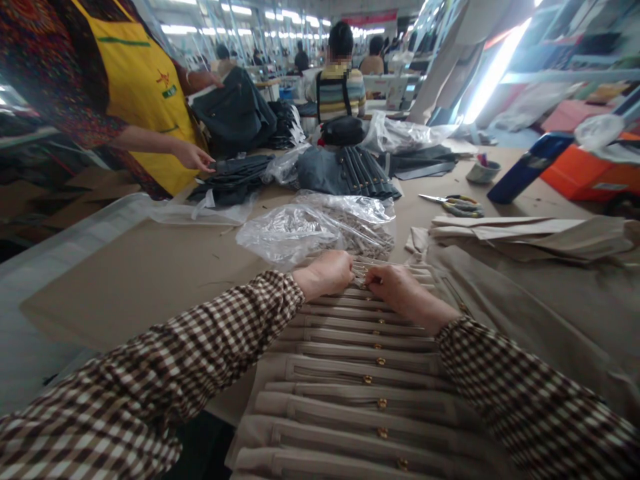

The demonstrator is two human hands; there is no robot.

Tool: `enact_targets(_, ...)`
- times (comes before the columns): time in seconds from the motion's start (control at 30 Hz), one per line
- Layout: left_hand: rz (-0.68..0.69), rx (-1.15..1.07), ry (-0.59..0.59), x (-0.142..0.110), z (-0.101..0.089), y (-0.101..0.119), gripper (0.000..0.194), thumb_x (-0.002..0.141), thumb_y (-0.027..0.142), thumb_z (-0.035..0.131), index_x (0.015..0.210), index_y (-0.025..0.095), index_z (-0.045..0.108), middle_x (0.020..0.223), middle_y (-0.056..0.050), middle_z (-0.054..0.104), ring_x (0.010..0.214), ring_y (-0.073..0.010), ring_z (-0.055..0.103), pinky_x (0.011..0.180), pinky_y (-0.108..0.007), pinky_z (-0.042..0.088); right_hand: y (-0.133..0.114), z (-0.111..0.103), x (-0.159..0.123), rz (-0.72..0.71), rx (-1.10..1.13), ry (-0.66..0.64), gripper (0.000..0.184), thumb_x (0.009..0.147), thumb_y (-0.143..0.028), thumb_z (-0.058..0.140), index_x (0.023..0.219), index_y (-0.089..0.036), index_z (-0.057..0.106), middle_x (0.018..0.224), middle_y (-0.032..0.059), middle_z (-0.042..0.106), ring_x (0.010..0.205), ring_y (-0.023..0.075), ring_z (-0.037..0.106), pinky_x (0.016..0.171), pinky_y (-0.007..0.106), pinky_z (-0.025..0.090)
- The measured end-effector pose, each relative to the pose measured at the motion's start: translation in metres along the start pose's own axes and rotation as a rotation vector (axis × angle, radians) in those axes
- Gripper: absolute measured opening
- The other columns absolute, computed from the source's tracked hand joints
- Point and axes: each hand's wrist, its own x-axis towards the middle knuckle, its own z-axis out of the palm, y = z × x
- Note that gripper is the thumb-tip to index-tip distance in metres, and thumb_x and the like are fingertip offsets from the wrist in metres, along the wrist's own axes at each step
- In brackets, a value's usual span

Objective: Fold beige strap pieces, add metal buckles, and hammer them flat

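Observation:
A row of overlapping beige fabric pieces point(345, 363) runs away from me on the table, each with a zipper. Small gold-coloured zipper pulls point(381, 403) form a line down the middle. At the far end of the row, my left hand point(330, 272) is closed in a pinch, fingertips pointing right. Facing it, my right hand point(397, 290) is also pinched, a short gap from the left. Something small and pale shows between the fingertips, too small to name. Just beyond the hands lies a clear plastic bag point(300, 230) with small beige pieces inside.
Yellow-handled scissors point(463, 205), a small cup point(483, 172), a blue box-like object point(530, 167) and an orange box point(583, 175) stand right. Beige fabric point(545, 287) lies beside my right arm. Dark fabric pieces point(345, 172) lie beyond. A co-worker in a yellow apron point(140, 80) handles dark fabric at left.

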Motion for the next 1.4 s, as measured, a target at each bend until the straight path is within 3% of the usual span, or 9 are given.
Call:
enact_targets(0.17, -0.030, -0.124, -0.012, -0.012, -0.012, -0.004, 0.018, 0.082, 0.027, 0.061, 0.067, 0.016, 0.063, 0.056, 0.003, 0.051, 0.054, -0.0102, 0.045, 0.053, -0.023, 0.033, -0.007, -0.006, -0.003, -0.032, 0.104, 0.048, 0.015, 0.076, -0.014, 0.054, 0.070, -0.019, 0.067, 0.060, -0.0017, 0.062, 0.057, 0.0108, 0.049, 0.055, 0.022, 0.032)
enact_targets(0.33, -0.185, -0.762, -0.082, -0.020, -0.015, 0.004, 0.024, 0.090, 0.035, 0.054, 0.074, 0.018, 0.057, 0.055, 0.006, 0.045, 0.045, -0.0078, 0.039, 0.045, -0.020, 0.031, -0.038, -0.014, -0.014, -0.177, 0.489, 0.215, 0.010, 0.080, -0.022, 0.057, 0.075, -0.018, 0.064, 0.062, -0.0027, 0.057, 0.057, 0.0102, 0.046, 0.055, 0.021, 0.036)
enact_targets(0.47, -0.199, -0.990, -0.099, -0.018, -0.008, 0.016, 0.025, 0.093, 0.033, 0.050, 0.075, 0.017, 0.055, 0.065, 0.001, 0.054, 0.054, -0.0098, 0.050, 0.050, -0.021, 0.040, -0.059, -0.015, -0.015, -0.257, 0.480, 0.352, 0.008, 0.078, -0.025, 0.067, 0.077, -0.018, 0.065, 0.065, -0.0024, 0.057, 0.058, 0.0104, 0.046, 0.055, 0.022, 0.037)
enact_targets(0.6, -0.203, -1.129, -0.034, -0.016, -0.003, 0.026, 0.023, 0.096, 0.025, 0.042, 0.076, 0.017, 0.049, 0.065, 0.003, 0.049, 0.050, -0.0074, 0.047, 0.046, -0.019, 0.035, -0.064, -0.010, -0.012, -0.210, 0.546, 0.425, 0.007, 0.077, -0.027, 0.067, 0.078, -0.019, 0.067, 0.067, -0.0006, 0.061, 0.060, 0.0119, 0.051, 0.057, 0.024, 0.041)
enact_targets(0.7, -0.233, -1.171, -0.025, -0.017, -0.003, 0.025, 0.019, 0.093, 0.022, 0.047, 0.075, 0.017, 0.049, 0.061, 0.005, 0.046, 0.047, -0.0057, 0.044, 0.045, -0.019, 0.034, -0.068, -0.008, -0.012, -0.110, 0.816, 0.314, 0.013, 0.077, -0.032, 0.066, 0.080, -0.020, 0.065, 0.071, 0.0005, 0.064, 0.064, 0.0139, 0.057, 0.061, 0.026, 0.048)
enact_targets(0.83, -0.282, -1.169, -0.091, -0.021, -0.006, 0.017, 0.013, 0.090, 0.024, 0.056, 0.080, 0.016, 0.055, 0.066, 0.003, 0.054, 0.050, -0.0061, 0.050, 0.048, -0.019, 0.038, -0.067, -0.018, -0.016, 0.019, 1.162, 0.186, 0.024, 0.073, -0.040, 0.072, 0.079, -0.020, 0.059, 0.065, -0.0023, 0.064, 0.057, 0.0120, 0.058, 0.058, 0.026, 0.050)
enact_targets(1.07, -0.170, -1.047, -0.306, -0.036, -0.011, 0.011, 0.025, 0.085, 0.039, 0.065, 0.079, 0.017, 0.058, 0.062, 0.005, 0.049, 0.044, -0.0048, 0.040, 0.043, -0.018, 0.031, -0.039, -0.040, -0.025, 0.240, 1.263, 0.027, 0.035, 0.062, -0.038, 0.083, 0.073, -0.019, 0.056, 0.061, -0.0032, 0.064, 0.054, 0.0103, 0.059, 0.056, 0.023, 0.049)
enact_targets(1.23, -0.055, -0.606, -0.245, -0.038, -0.004, 0.016, 0.022, 0.082, 0.036, 0.063, 0.072, 0.017, 0.058, 0.052, 0.007, 0.041, 0.043, -0.0068, 0.035, 0.040, -0.021, 0.024, -0.017, -0.028, -0.026, 0.193, 1.004, -0.076, 0.027, 0.062, -0.037, 0.077, 0.072, -0.018, 0.060, 0.060, -0.0024, 0.061, 0.053, 0.0098, 0.053, 0.053, 0.022, 0.043)
enact_targets(1.4, 0.017, -0.246, -0.164, -0.022, 0.003, 0.021, 0.023, 0.076, 0.020, 0.061, 0.055, 0.015, 0.053, 0.045, 0.007, 0.039, 0.047, -0.0072, 0.035, 0.046, -0.023, 0.024, -0.002, -0.013, -0.022, 0.070, 0.426, -0.073, 0.011, 0.068, -0.025, 0.060, 0.071, -0.018, 0.067, 0.058, -0.0026, 0.060, 0.055, 0.0113, 0.048, 0.050, 0.022, 0.034)
